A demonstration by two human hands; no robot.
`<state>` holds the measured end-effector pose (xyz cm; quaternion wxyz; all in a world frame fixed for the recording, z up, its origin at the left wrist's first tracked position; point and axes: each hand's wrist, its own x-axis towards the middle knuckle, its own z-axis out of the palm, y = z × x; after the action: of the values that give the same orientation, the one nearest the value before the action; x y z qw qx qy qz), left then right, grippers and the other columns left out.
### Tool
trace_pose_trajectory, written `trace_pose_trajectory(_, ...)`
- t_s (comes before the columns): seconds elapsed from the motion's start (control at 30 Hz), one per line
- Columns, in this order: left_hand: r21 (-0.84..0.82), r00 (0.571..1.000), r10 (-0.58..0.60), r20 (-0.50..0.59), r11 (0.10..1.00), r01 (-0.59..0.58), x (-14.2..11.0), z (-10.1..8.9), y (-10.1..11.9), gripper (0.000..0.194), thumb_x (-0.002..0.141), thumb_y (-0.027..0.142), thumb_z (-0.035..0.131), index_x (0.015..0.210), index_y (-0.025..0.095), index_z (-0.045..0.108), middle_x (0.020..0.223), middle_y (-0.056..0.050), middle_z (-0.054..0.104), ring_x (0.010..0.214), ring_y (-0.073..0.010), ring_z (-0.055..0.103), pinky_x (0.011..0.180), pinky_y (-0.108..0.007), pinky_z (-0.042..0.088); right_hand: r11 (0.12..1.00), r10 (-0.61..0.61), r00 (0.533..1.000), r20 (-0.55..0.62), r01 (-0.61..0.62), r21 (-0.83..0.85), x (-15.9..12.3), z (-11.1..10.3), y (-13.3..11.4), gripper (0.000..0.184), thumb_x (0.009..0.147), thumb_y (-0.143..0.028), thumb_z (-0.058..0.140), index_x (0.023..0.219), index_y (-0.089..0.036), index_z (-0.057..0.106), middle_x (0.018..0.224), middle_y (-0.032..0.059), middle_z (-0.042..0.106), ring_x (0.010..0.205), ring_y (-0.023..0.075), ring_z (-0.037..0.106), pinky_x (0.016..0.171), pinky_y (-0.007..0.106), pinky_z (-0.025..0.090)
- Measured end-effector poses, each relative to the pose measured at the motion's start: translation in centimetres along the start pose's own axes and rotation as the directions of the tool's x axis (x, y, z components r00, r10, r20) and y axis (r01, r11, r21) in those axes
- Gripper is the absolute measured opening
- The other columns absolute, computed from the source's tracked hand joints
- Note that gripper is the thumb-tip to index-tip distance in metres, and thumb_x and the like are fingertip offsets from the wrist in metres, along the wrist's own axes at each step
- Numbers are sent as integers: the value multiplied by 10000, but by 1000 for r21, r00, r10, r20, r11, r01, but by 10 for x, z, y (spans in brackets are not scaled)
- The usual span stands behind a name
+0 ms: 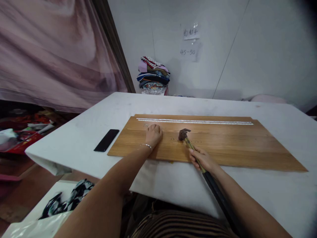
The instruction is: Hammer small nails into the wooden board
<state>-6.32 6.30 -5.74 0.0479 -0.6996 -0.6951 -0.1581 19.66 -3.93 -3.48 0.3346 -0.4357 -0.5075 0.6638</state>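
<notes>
My right hand (pixel 201 158) is wrapped round the handle of a claw hammer (pixel 189 144), close below its rusty head. The hammer's long dark grip runs back under my forearm, and its head is over the wooden board (pixel 235 142). My left hand (pixel 153 135) rests on the board's left part with its fingers curled down and together; the fingertips are hidden. Just beyond that hand lies a small bunch of thin nails (pixel 145 125). A row of small dark points (pixel 174 139), too small to make out clearly, crosses the board's middle on either side of the hammer head.
Two white measuring strips (pixel 195 122) lie along the board's far edge. A black phone (pixel 106 140) is on the white-covered table (pixel 81 132) left of the board. Folded clothes (pixel 154 77) are stacked by the back wall, and a pink curtain (pixel 54 49) hangs at left.
</notes>
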Motion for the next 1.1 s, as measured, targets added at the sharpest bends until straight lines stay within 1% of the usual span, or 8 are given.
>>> trace_pose_trajectory(0.2, -4, 1000, 0, 8, 1000, 0, 0, -2, 1, 232, 933, 274, 415, 999, 186, 620, 1167, -128, 628, 1165, -288, 526, 1013, -438, 380, 1000, 0, 1000, -11, 0, 19, -2, -4, -6, 469, 732, -642, 638, 794, -230, 422, 541, -106, 450, 314, 45, 351, 297, 184, 278)
trace_pose_trajectory(0.3, -12, 1000, -3, 8, 1000, 3, 0, -1, 1, 217, 923, 273, 435, 998, 187, 620, 1163, -128, 624, 1171, -290, 519, 1018, -440, 376, 1000, 17, 999, -27, -16, 27, -4, -7, -9, 465, 725, -635, 645, 834, -229, 447, 542, -109, 452, 311, 48, 353, 290, 183, 279)
trace_pose_trajectory(0.5, -1, 1000, -2, 14, 1000, 2, 0, -1, 1, 219, 929, 278, 426, 988, 194, 619, 1158, -121, 627, 1160, -283, 525, 1015, -430, 378, 999, 30, 999, -35, -29, 20, -5, -9, -10, 441, 734, -604, 648, 884, -224, 483, 538, -106, 453, 313, 51, 357, 291, 186, 280)
trace_pose_trajectory(0.73, 8, 1000, -3, 8, 1000, 3, 0, -1, 1, 233, 933, 278, 423, 998, 183, 625, 1162, -127, 628, 1160, -285, 525, 1013, -432, 383, 999, 36, 998, -42, -36, 14, -6, -8, -12, 463, 713, -623, 655, 852, -225, 464, 527, -110, 458, 303, 46, 351, 284, 177, 282)
trace_pose_trajectory(0.93, 16, 1000, 3, 7, 1000, -3, 1, 1, 0, 236, 930, 274, 428, 1010, 178, 628, 1174, -125, 633, 1165, -283, 532, 1023, -430, 379, 1000, 23, 999, -35, -24, -4, -5, -8, -10, 472, 716, -642, 647, 761, -228, 426, 517, -108, 453, 300, 42, 350, 279, 173, 296)
trace_pose_trajectory(1.1, -2, 1000, 3, -9, 1000, -3, 0, 1, 0, 232, 934, 273, 427, 1003, 186, 631, 1170, -122, 636, 1167, -283, 531, 1013, -429, 381, 1000, 27, 999, -38, -27, 15, -5, -9, -10, 478, 712, -641, 658, 854, -222, 478, 533, -112, 458, 305, 44, 352, 277, 171, 294)
